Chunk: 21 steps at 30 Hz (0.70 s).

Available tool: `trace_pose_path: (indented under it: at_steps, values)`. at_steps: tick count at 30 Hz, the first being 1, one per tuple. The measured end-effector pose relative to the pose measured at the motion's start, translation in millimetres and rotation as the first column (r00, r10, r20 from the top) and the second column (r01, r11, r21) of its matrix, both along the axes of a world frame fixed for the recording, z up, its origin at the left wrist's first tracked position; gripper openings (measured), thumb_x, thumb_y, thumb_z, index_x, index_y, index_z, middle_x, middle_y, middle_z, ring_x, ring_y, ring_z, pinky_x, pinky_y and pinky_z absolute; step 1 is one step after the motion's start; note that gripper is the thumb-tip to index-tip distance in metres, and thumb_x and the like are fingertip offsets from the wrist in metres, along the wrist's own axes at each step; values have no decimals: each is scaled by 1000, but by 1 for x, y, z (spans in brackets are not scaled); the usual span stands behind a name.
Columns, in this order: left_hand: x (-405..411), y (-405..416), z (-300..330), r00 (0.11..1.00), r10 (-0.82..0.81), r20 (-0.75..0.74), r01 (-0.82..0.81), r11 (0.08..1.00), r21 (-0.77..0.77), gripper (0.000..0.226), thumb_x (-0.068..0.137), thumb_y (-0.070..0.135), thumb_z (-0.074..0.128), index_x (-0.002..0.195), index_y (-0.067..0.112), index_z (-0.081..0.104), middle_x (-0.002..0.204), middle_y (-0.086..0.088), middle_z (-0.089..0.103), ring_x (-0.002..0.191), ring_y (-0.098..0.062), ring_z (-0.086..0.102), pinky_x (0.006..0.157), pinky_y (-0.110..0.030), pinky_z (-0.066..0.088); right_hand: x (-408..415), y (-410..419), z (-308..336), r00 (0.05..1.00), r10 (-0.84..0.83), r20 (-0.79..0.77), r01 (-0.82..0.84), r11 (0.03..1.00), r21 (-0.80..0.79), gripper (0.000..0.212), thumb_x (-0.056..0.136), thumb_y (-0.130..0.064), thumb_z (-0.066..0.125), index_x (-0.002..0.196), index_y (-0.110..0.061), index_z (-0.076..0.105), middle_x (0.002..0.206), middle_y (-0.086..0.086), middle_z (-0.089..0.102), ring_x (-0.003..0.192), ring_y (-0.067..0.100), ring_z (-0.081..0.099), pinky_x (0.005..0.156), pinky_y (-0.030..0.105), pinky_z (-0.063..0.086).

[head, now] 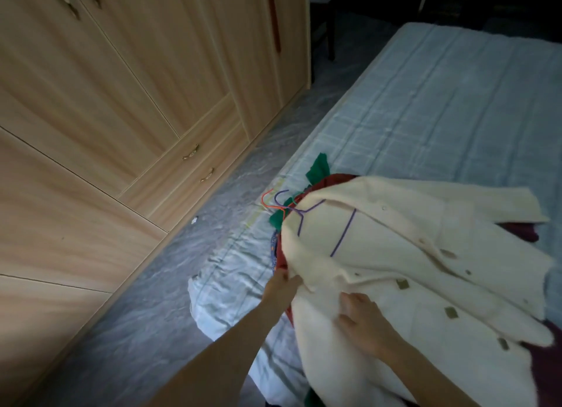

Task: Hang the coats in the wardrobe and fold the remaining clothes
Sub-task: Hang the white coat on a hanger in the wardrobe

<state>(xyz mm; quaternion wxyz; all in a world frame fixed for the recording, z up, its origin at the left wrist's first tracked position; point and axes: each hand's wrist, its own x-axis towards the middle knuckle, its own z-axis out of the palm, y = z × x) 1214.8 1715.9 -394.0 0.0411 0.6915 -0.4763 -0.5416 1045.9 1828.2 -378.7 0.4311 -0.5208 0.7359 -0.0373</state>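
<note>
A person's left hand (281, 285) pinches the edge of a cream fleece coat (395, 272) near its collar, while the right hand (362, 321) lies on the cloth just beside it, thumb and fingers closed on a fold of the same coat. The coat lies spread, front up, with brown toggle buttons (450, 311) down its flap, across a heap of clothes at the near corner of a bed with a pale blue checked sheet (441, 108). A thin purple wire hanger (345, 230) sits inside the coat's neck, its hook pointing toward ten o'clock, next to an orange wire hanger (267, 200). Under the coat show a red garment (322, 183), a green garment (319, 167) and, at three o'clock, a dark maroon garment (523, 230). At nine to twelve o'clock stands a light wooden wardrobe (121, 87), doors closed, with brass drawer handles (191, 153).
</note>
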Motion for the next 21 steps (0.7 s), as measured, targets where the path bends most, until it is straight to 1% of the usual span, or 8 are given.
trace_pose_path:
  at_steps: [4, 6, 9, 11, 13, 16, 18, 21]
  values:
    - [-8, 0, 20, 979, 15, -205, -5, 999, 51, 34, 77, 27, 72, 105, 9, 68, 104, -10, 71, 89, -21, 67, 74, -25, 55, 8, -15, 20, 974, -138, 179, 173, 964, -200, 21, 92, -29, 59, 102, -12, 64, 105, 0, 58, 101, 15, 57, 89, 24, 39]
    - [-16, 2, 31, 962, 35, -272, -15, 997, 78, 27, 82, 18, 70, 106, 6, 70, 104, -12, 72, 83, -19, 67, 69, -21, 54, 12, -21, 37, 940, -226, 256, 286, 929, -233, 15, 91, -25, 62, 78, -17, 60, 84, -3, 55, 80, 11, 53, 78, 25, 38]
    - [-24, 9, 47, 949, 67, -308, -49, 997, 66, 44, 51, 32, 76, 89, 10, 75, 93, -12, 75, 79, -21, 70, 72, -27, 56, 7, -24, 55, 880, -399, 256, 461, 846, -267, 35, 86, -24, 66, 58, -22, 45, 68, -1, 55, 70, 17, 55, 72, 31, 41]
    - [-28, 13, 53, 936, 38, -349, -35, 999, 14, 48, 43, 35, 74, 85, 12, 75, 90, -11, 75, 82, -22, 71, 75, -31, 57, -3, -24, 68, 873, -454, 180, 488, 822, -294, 26, 86, -28, 66, 65, -21, 51, 71, -2, 58, 73, 19, 59, 71, 32, 43]
    - [-29, 19, 61, 929, -57, -365, 29, 996, -83, 44, 52, 37, 72, 92, 17, 74, 95, -6, 76, 91, -20, 71, 83, -33, 57, -17, -24, 81, 877, -464, 127, 477, 802, -360, 22, 86, -31, 65, 72, -21, 52, 76, -1, 57, 73, 17, 57, 69, 31, 41]
    - [-29, 31, 77, 913, -229, -339, 140, 954, -266, 38, 67, 43, 68, 103, 32, 69, 101, 12, 74, 99, -4, 67, 91, -29, 53, -33, -27, 98, 905, -406, 126, 422, 824, -379, 16, 87, -36, 63, 90, -21, 59, 92, 0, 58, 80, 14, 58, 72, 27, 42]
    - [-32, 40, 90, 901, -287, -326, 172, 925, -338, 28, 80, 29, 69, 107, 34, 65, 103, 21, 71, 99, 4, 65, 91, -25, 50, -37, -29, 107, 925, -363, 115, 381, 872, -306, 32, 88, -47, 60, 106, -21, 59, 103, 0, 58, 88, 13, 59, 78, 27, 45]
    - [-47, 52, 113, 862, -339, -377, 160, 888, -432, 37, 89, -1, 61, 111, 29, 62, 102, 29, 69, 97, 8, 63, 86, -15, 48, -38, -34, 124, 908, -396, 137, 418, 880, -228, 68, 75, -70, 56, 119, -18, 57, 110, 4, 59, 97, 20, 60, 87, 34, 48]
